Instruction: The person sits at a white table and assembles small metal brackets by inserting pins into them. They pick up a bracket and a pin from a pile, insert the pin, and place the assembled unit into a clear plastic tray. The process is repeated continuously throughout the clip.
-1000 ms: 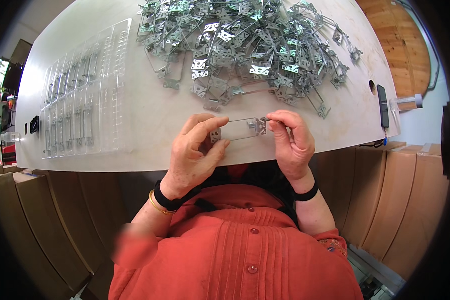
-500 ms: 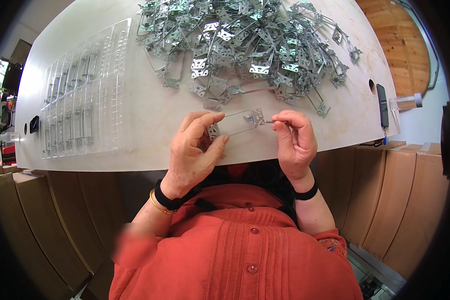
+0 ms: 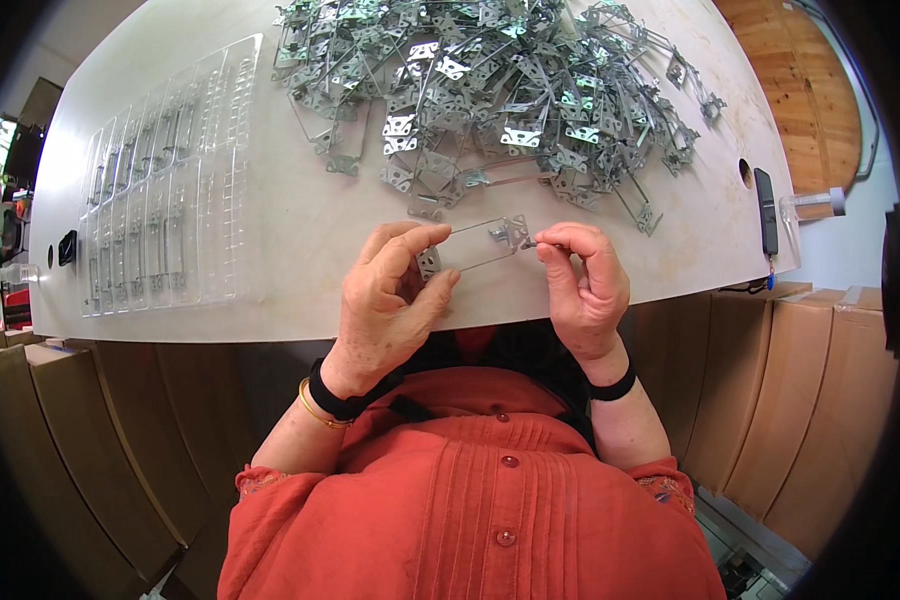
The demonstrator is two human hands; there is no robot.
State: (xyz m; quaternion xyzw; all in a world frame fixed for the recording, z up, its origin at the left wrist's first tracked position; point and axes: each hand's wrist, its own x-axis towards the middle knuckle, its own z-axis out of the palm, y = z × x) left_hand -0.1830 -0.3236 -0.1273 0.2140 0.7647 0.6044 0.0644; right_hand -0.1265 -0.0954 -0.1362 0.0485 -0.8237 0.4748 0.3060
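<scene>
Head view: left grip point(image 3: 390, 290) clamped on wire frame point(image 3: 519, 231) over tabletop point(image 3: 310, 240), right grip point(image 3: 585, 290) pinched on small metal piece point(image 3: 530, 244) at its far end, seemingly unfinished; clear tray point(image 3: 220, 200) part-filled with metal parts point(image 3: 154, 250), big metal pile point(image 3: 500, 95) apparently left.

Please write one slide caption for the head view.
The left hand holds a metal frame; the right hand pinches a small pin near its end, before heaped metal parts.
</scene>
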